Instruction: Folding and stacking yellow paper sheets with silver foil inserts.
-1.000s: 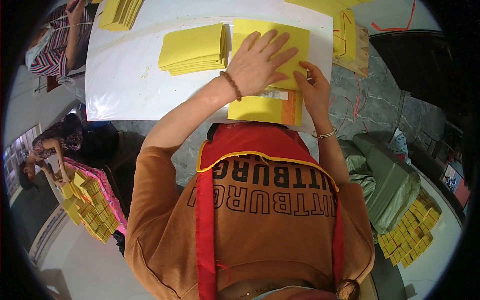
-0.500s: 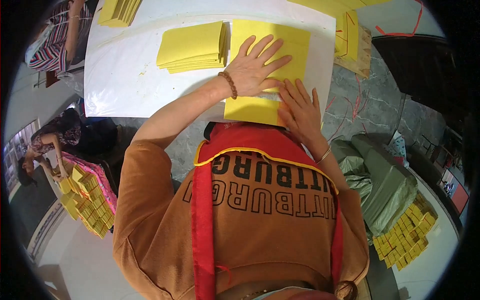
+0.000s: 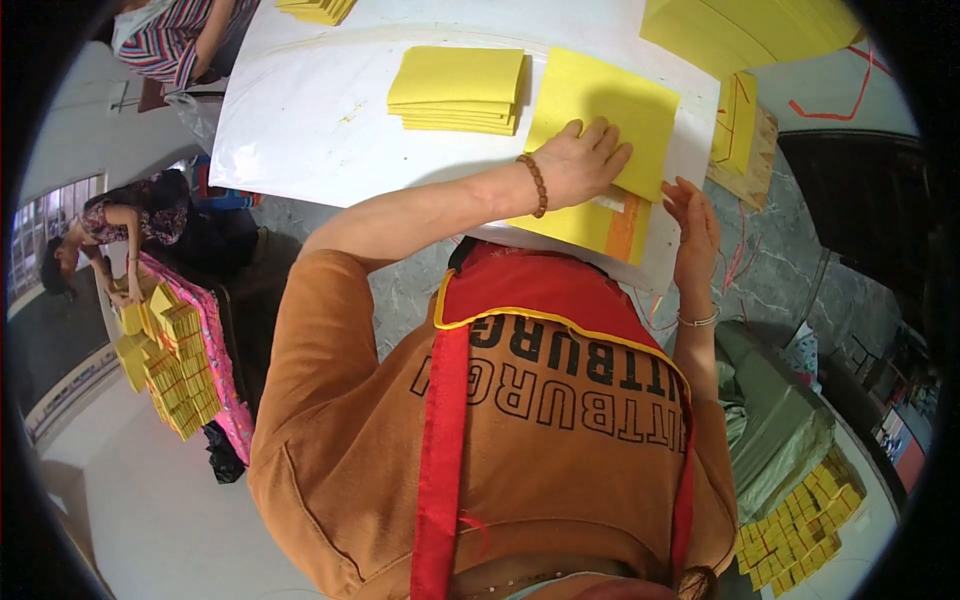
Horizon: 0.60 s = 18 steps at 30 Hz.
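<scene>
A yellow paper sheet point(image 3: 645, 120) lies near the table's front edge, over a lower yellow piece point(image 3: 565, 228) with an orange strip point(image 3: 622, 230) and a small whitish patch beside it. My left hand point(image 3: 583, 165), a brown bead bracelet at its wrist, rests on the upper sheet with fingers bent and slightly apart. My left thumb is hidden. Just off the sheet's right corner is my right hand point(image 3: 693, 235), fingers loosely curled and apart, with nothing visible in it. To the left sits a neat stack of folded yellow paper point(image 3: 455, 88).
The white table point(image 3: 320, 130) also bears more yellow paper point(image 3: 315, 10) at the far left and a big yellow pile point(image 3: 745, 35) at far right. Tied yellow bundles point(image 3: 800, 530) lie by a green plastic sheet point(image 3: 780, 410). Another person handles yellow bundles point(image 3: 180, 370) at left.
My view has shifted, so the table sits further right. My left hand has gone from spread flat to bent fingers nearer the sheet's lower edge. My right hand has come off the paper rightward.
</scene>
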### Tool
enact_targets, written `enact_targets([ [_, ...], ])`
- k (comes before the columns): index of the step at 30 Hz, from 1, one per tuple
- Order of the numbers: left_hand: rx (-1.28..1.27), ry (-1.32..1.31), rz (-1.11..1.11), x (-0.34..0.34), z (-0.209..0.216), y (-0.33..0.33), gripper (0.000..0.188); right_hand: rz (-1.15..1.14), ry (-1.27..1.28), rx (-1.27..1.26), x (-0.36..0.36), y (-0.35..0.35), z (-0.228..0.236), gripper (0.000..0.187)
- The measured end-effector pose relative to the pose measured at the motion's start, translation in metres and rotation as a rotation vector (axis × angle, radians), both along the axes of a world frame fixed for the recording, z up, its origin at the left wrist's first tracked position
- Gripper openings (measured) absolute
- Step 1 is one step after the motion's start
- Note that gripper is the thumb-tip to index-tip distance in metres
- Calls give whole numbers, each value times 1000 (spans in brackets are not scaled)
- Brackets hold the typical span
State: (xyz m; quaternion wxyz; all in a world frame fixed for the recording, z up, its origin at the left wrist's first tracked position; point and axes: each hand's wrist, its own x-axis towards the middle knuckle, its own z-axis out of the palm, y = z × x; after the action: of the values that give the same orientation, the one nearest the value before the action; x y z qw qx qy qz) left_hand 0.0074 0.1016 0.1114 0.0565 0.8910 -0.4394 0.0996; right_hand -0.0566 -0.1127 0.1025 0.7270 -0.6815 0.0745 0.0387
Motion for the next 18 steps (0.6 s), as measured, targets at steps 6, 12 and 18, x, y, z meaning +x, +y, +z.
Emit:
enact_targets([
  [6,-373,-131,77,22,53,59,57,-103,16,-53,-8,-4,-8,32],
  [12,-41,-126,329,55,-32,162,51,-97,30,-179,-17,2,-7,26],
  [18,21,213,291,37,-50,160,65,-69,8,-186,-20,7,-12,25],
])
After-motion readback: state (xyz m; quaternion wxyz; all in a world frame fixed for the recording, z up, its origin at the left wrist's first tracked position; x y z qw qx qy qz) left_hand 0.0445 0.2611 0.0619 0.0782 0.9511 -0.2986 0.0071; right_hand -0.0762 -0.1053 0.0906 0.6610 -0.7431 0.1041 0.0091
